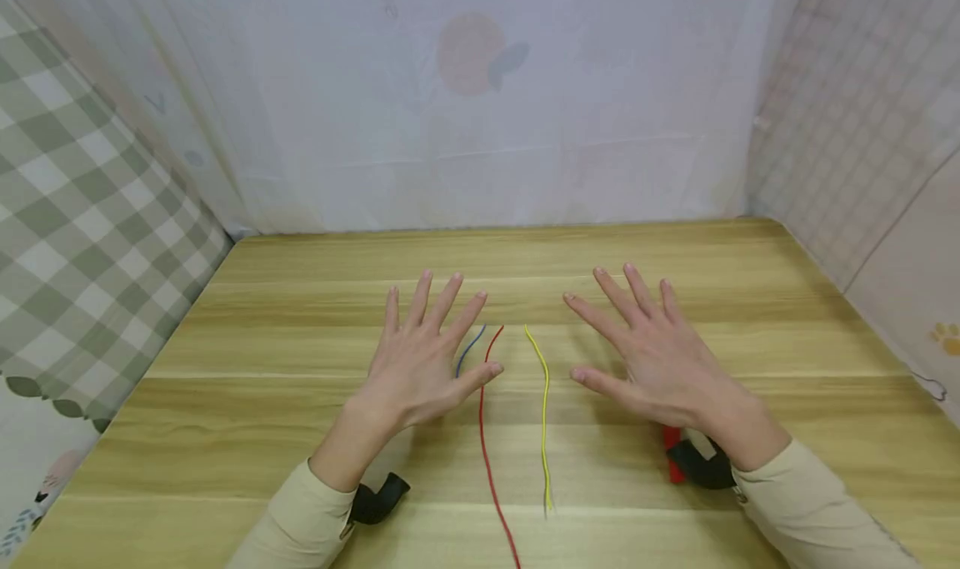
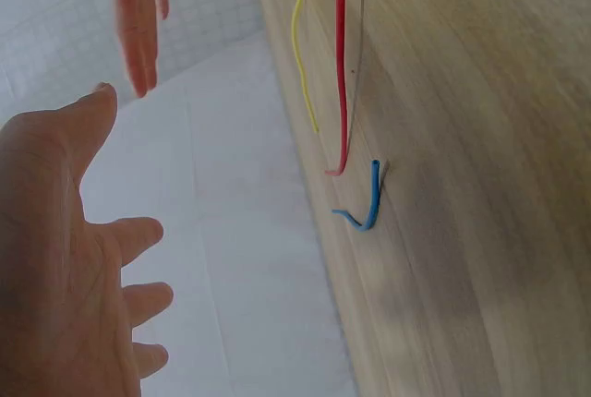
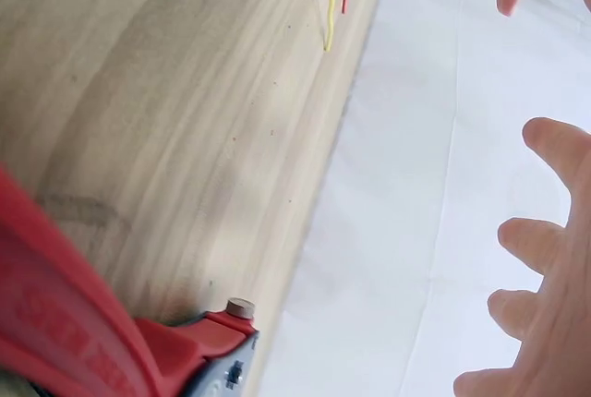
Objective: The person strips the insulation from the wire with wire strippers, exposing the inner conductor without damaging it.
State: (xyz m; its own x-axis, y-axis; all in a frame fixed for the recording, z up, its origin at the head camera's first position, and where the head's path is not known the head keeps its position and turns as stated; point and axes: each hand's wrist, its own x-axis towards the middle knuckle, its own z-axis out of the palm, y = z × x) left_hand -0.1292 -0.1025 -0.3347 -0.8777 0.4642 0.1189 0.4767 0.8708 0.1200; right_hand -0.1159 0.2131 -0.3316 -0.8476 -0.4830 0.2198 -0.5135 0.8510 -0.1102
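My left hand (image 1: 420,369) and right hand (image 1: 663,361) hover above the wooden table, palms down, fingers straight and spread, holding nothing. Between them three thin wires lie apart on the wood. The short blue wire (image 2: 374,196) is nearest my left hand, which covers part of it in the head view. Beside it runs a long red wire (image 1: 487,452), slightly curved, reaching the lower frame edge. A yellow wire (image 1: 546,394) lies toward my right hand. Under my right wrist is a red-handled tool (image 3: 83,305) with a dark metal part; its kind is not clear, being partly hidden or cut off.
The wood-grain table (image 1: 247,436) meets a pale cloth backdrop (image 1: 330,119) at its far edge. Green-and-white checked cloth (image 1: 82,169) hangs at the left, and a patterned light sheet (image 1: 870,119) at the right. Black wrist mounts (image 1: 380,500) jut out below both sleeves.
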